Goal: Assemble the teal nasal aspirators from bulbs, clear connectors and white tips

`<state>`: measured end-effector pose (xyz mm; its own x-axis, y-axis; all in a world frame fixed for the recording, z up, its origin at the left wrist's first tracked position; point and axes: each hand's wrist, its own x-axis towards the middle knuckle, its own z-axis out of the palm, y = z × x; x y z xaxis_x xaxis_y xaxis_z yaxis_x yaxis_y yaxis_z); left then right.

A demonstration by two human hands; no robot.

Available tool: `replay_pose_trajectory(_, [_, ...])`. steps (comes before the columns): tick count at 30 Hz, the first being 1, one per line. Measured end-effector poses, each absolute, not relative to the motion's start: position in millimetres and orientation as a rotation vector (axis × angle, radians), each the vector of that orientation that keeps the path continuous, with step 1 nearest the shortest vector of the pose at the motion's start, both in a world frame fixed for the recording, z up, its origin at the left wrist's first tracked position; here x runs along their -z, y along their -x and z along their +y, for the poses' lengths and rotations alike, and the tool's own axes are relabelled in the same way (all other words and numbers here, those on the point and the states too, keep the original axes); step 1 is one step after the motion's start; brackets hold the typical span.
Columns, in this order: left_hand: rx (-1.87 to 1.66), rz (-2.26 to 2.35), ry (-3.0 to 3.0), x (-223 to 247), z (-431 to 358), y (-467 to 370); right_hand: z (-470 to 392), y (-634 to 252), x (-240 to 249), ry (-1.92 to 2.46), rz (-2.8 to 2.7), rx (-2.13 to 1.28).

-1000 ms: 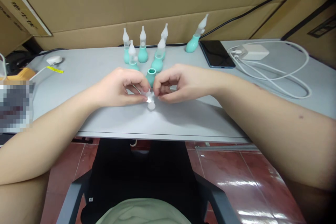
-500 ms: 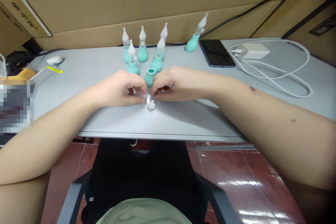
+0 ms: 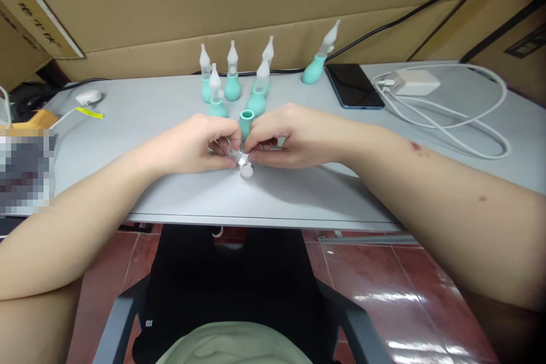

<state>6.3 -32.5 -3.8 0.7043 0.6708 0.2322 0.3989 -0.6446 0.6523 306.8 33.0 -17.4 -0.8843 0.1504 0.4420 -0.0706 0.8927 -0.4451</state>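
My left hand [image 3: 198, 143] pinches a small clear plastic tube [image 3: 242, 160] just above the desk. From the other side, the thumb and fingers of my right hand [image 3: 292, 135] close on the same piece; the exact contact is partly hidden. A round white flap or plug [image 3: 247, 170] hangs at the tube's near side. Right behind the fingertips stands an open teal rubber bulb [image 3: 246, 124], its mouth facing up. Farther back are several nasal aspirators with teal bulbs and white tips, one [image 3: 232, 77] upright and one [image 3: 321, 54] leaning at the right.
A dark phone [image 3: 354, 86] lies at the back right beside a white charger [image 3: 416, 82] with a looped cable. At the left are a white round device [image 3: 88, 97] and an orange object [image 3: 36, 121]. Cardboard [image 3: 140, 11] walls the back of the grey desk [image 3: 179, 199].
Both hands have shifted slightly, and the right thumb and fingers have moved further apart around the clear tube. The tube shows a little more between the hands. The standing aspirators stay in place.
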Motion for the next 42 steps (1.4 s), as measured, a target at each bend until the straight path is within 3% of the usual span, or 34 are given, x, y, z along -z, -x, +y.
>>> replay_pose_trajectory(9, [-0.652, 0.768, -2.314, 5, -30, -9, 27, -303, 15, -0.05, -2.545, -0.644])
replay_pose_trajectory(16, [-0.625, 0.826, -2.379, 4, -32, -10, 28, -311, 9, -0.042, -2.589, -0.894])
replay_pose_trajectory(28, [-0.639, 0.821, -2.342, 7, -31, -8, 29, -305, 15, 0.108, -2.596, -1.023])
replay_pose_trajectory(36, [-0.677, 0.779, -2.433, 7, -31, -7, 33, -305, 6, 0.171, -2.21, -1.513])
replay_pose_trajectory(42, [-0.881, 0.743, -2.503, 7, -32, -6, 41, -302, 13, 0.247, -1.909, -1.607])
